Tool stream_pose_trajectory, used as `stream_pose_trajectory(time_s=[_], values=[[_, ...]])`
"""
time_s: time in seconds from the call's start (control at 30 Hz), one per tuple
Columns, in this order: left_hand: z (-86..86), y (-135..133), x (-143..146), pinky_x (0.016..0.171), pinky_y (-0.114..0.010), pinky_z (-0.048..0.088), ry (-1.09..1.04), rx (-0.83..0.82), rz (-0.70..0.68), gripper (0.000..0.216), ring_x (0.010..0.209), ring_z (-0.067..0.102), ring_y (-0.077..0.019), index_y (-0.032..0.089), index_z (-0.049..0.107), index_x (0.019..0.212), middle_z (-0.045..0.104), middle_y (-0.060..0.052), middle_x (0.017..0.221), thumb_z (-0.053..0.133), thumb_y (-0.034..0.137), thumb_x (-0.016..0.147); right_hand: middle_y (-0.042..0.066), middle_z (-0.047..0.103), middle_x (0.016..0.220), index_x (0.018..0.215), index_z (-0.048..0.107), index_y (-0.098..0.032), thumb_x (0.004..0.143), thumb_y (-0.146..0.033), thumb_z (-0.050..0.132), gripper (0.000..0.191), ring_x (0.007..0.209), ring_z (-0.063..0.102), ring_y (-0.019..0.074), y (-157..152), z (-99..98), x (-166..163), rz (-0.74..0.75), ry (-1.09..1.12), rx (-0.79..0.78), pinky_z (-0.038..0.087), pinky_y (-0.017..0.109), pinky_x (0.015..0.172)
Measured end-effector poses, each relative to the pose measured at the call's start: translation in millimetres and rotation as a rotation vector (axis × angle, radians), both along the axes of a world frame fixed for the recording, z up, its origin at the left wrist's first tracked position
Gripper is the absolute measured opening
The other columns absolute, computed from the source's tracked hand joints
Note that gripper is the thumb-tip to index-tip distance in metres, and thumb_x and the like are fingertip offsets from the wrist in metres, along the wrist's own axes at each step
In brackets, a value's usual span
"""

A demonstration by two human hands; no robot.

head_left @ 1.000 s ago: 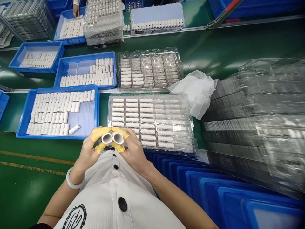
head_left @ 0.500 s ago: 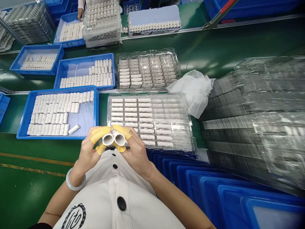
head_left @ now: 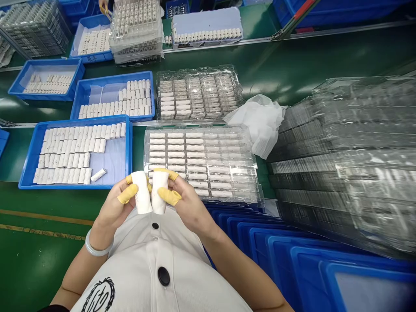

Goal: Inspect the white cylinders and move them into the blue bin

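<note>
My left hand (head_left: pixel 118 201) and right hand (head_left: pixel 186 206) are each closed around a tube: one white tube (head_left: pixel 142 193) on the left, another white tube (head_left: pixel 160 193) just beside it, both off the table (head_left: pixel 138 141). In the near blue tray (head_left: pixel 113 161) on the left, the far row of tubes runs right across; the nearer rows stop short, with one loose tube (head_left: pixel 98 175) lying askew. The near plastic tray (head_left: pixel 261 197) has its left columns well filled; farther right, I can't tell what's left.
</note>
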State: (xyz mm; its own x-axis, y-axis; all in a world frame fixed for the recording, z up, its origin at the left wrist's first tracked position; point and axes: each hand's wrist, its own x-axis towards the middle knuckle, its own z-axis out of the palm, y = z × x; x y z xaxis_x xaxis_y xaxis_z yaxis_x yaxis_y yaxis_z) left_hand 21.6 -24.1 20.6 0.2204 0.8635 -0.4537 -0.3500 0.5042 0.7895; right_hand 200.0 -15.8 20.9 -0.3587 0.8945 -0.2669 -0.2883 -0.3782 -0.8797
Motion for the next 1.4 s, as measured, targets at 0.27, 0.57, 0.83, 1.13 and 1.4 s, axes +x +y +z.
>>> stream_pose_trajectory(time_s=[0.27,0.57,0.83,1.13,1.4], values=[[0.9,9,10,0.075,-0.021,0.057,-0.297,-0.392,0.181,0.015,0.078,0.067,-0.0105,0.015,0.06,0.097,0.068,-0.005,0.091,0.05,0.024,0.092,0.004,0.067,0.088,0.094,0.062,-0.012,0.091,-0.018,0.052,0.011,0.072,0.064,0.008,10,-7.7,0,-0.078,0.663,-0.711,0.057,0.015,0.063],[3.2,15,17,0.071,-0.014,0.058,-0.393,-0.478,0.278,0.018,0.077,0.07,-0.0085,0.015,0.056,0.101,0.07,-0.005,0.089,0.04,0.022,0.096,0.006,0.065,0.091,0.095,0.057,-0.011,0.09,-0.018,0.057,0.009,0.071,0.065,0.008,11,-18.2,2,-0.094,0.809,-0.8,0.058,0.011,0.06],[3.9,17,18,0.074,-0.015,0.058,-0.398,-0.495,0.279,0.023,0.082,0.071,-0.0097,0.014,0.057,0.104,0.071,-0.006,0.091,0.036,0.021,0.098,0.005,0.064,0.091,0.097,0.057,-0.012,0.093,-0.018,0.051,0.009,0.072,0.066,0.0082,13,-15.2,3,-0.104,0.795,-0.816,0.058,0.011,0.058],[2.8,19,19,0.079,-0.015,0.056,-0.403,-0.506,0.274,0.025,0.088,0.069,-0.0099,0.014,0.059,0.102,0.07,-0.007,0.089,0.036,0.022,0.098,0.005,0.065,0.091,0.096,0.057,-0.013,0.092,-0.019,0.053,0.009,0.071,0.066,0.0082,16,-16.4,2,-0.106,0.768,-0.787,0.058,0.012,0.058],[3.4,21,19,0.075,-0.015,0.056,-0.371,-0.5,0.305,0.027,0.076,0.068,-0.0072,0.014,0.06,0.093,0.069,-0.005,0.089,0.034,0.022,0.098,0.003,0.064,0.087,0.095,0.058,-0.013,0.093,-0.02,0.051,0.01,0.069,0.063,0.0071,16,-14.0,-1,-0.131,0.734,-0.765,0.055,0.011,0.058]])
